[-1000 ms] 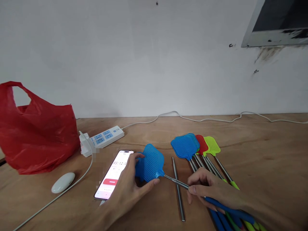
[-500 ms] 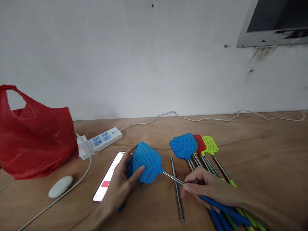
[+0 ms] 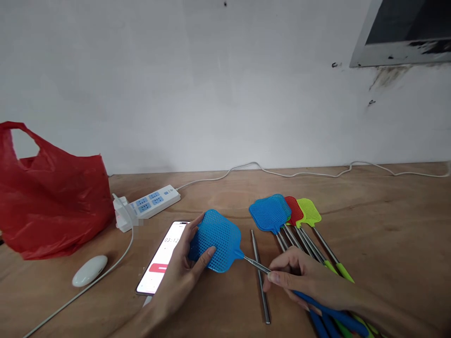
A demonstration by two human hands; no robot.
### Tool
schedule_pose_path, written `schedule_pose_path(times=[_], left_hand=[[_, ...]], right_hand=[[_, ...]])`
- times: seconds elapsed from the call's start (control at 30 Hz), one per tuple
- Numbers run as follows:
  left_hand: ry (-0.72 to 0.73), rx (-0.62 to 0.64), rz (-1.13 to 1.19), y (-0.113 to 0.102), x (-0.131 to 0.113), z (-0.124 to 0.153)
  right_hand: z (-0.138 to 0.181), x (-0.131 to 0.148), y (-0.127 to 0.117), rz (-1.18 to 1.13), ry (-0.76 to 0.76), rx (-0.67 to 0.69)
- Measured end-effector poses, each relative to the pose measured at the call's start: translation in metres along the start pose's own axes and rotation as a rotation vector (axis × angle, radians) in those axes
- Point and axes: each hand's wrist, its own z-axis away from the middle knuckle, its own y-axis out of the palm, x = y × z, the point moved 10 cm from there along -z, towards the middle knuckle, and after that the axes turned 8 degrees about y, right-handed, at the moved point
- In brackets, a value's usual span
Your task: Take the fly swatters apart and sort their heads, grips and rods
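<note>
A blue fly swatter point(image 3: 219, 240) with a perforated square head and a thin metal shaft is held between both hands. My left hand point(image 3: 188, 263) grips the head, thumb on top and fingers beneath. My right hand point(image 3: 294, 272) pinches the metal shaft, and the blue handle runs back under the palm. Beneath the shaft lies a loose metal rod point(image 3: 262, 291) on the table. Beside and partly under my right hand rests a row of fly swatters with blue point(image 3: 269, 214), red point(image 3: 293, 210) and yellow-green point(image 3: 309, 212) heads; their handles are partly hidden.
A phone point(image 3: 164, 263) showing a timer lies on the wooden table point(image 3: 394, 225) by my left hand. Further left are a white power strip point(image 3: 155, 203), a white oval device point(image 3: 89, 271) and a red plastic bag point(image 3: 56, 202). A white cable point(image 3: 296, 175) runs along the wall.
The swatter head has shifted slightly right, towards my right hand, and my left hand has moved with it. Less of the shaft shows between head and right hand. The timer digits are now readable.
</note>
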Motion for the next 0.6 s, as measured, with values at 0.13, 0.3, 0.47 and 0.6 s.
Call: schedule_pose_path(times=[0.13, 0.3, 0.47, 0.6], left_hand=[[0.003, -0.008, -0.037, -0.001, 0.0, 0.001], [0.012, -0.009, -0.006, 0.001, -0.008, 0.0], [0.013, -0.109, 0.143, -0.003, -0.016, -0.002], [0.039, -0.148, 0.053, -0.008, -0.014, 0.0]], right_hand=[[0.003, -0.001, 0.002, 0.014, 0.017, -0.012], [0.002, 0.003, 0.001, 0.022, 0.005, -0.024], [0.003, 0.014, -0.013, 0.053, -0.079, -0.114], [0.01, 0.027, -0.038, 0.003, -0.21, -0.323]])
